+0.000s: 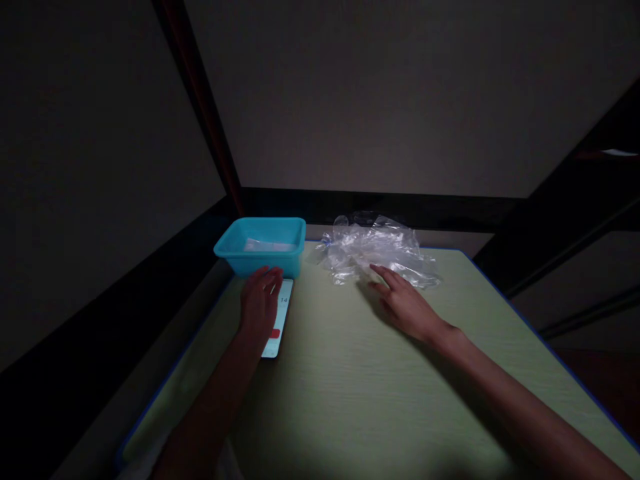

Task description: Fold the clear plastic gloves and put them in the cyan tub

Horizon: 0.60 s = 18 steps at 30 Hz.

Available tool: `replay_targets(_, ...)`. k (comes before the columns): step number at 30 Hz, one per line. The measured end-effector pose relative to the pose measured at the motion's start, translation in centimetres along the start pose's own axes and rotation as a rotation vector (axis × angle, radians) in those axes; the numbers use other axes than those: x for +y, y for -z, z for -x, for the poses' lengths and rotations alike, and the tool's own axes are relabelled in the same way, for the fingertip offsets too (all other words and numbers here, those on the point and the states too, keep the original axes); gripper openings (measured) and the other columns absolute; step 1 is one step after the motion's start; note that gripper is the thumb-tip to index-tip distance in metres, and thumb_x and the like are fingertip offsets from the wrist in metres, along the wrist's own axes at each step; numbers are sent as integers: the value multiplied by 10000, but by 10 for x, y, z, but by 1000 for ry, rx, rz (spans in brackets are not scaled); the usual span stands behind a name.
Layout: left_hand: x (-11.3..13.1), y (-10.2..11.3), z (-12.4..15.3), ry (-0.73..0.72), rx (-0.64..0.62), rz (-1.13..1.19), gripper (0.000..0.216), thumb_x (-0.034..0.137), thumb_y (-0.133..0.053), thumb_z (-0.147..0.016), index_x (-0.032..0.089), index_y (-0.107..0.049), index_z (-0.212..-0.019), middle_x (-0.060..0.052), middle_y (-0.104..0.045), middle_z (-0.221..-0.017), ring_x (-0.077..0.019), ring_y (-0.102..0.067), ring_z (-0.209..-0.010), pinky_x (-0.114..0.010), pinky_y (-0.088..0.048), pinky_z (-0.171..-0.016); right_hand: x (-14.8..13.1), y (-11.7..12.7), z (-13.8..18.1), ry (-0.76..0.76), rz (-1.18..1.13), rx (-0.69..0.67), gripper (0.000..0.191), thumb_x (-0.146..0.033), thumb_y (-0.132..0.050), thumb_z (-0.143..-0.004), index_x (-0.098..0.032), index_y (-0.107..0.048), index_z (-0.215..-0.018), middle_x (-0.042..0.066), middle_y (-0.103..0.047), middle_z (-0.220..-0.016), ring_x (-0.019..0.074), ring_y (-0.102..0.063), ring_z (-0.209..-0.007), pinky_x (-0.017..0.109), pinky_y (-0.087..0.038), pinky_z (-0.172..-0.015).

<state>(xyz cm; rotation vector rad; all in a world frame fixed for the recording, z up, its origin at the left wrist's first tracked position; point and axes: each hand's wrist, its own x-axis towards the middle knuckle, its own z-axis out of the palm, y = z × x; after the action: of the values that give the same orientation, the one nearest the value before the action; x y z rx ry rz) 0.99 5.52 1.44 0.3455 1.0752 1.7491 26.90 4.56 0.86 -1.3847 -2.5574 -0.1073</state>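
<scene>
My left hand (259, 303) hovers over a phone (283, 313) with a lit screen, its fingers loosely bent and apart, with nothing seen in them. The hand and forearm cover part of the screen. Just beyond its fingertips stands a turquoise plastic basin (265, 263); a pale, flat item (270, 246) lies inside. My right hand (407, 308) is open, palm down, with fingers stretched toward a crumpled heap of clear plastic bags (380, 247). Its fingertips are at the near edge of the heap; whether they touch it I cannot tell.
Everything rests on a pale green table (340, 387) with a blue edge. A grey wall (380, 100) with a dark band rises behind it, and a dark reddish post (200, 100) stands at the left. The surroundings are dim.
</scene>
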Motion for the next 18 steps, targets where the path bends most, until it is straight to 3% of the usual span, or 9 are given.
replay_targets(3,-14,-8,18,-28,-113,-72,150,32,-581,-649,175,-554,-687,19,-639,-689,-90,-617,-734,-218,-472,-782,7,-9,-7,-46,141,-47,492,9,-402,-752,-60,-518,-1225,195,-305,-1450,350,-251,-1334,571,-281,-1031)
replay_targets(8,-37,-16,41,-96,-311,-263,154,56,-633,-587,172,-597,-682,11,-640,-756,-117,-593,-774,-230,-437,-758,8,-11,-10,-89,161,-71,568,-11,-390,-760,-55,-415,-1326,158,-347,-1439,354,-240,-1336,592,-268,-1032)
replay_targets(13,-49,-23,50,-119,-484,-437,188,13,-581,-593,182,-608,-670,12,-630,-748,-143,-590,-787,-245,-431,-759,-2,-4,7,-80,100,-59,583,-48,-415,-766,-35,-381,-1347,167,-329,-1446,356,-249,-1332,575,-271,-1040)
replay_targets(18,-63,-23,52,-80,-573,-539,232,-29,-523,-572,179,-572,-663,21,-604,-722,-137,-583,-762,-223,-428,-682,-19,0,31,-41,24,-125,589,-61,-435,-768,-76,-387,-1354,145,-326,-1453,328,-252,-1338,547,-273,-1054)
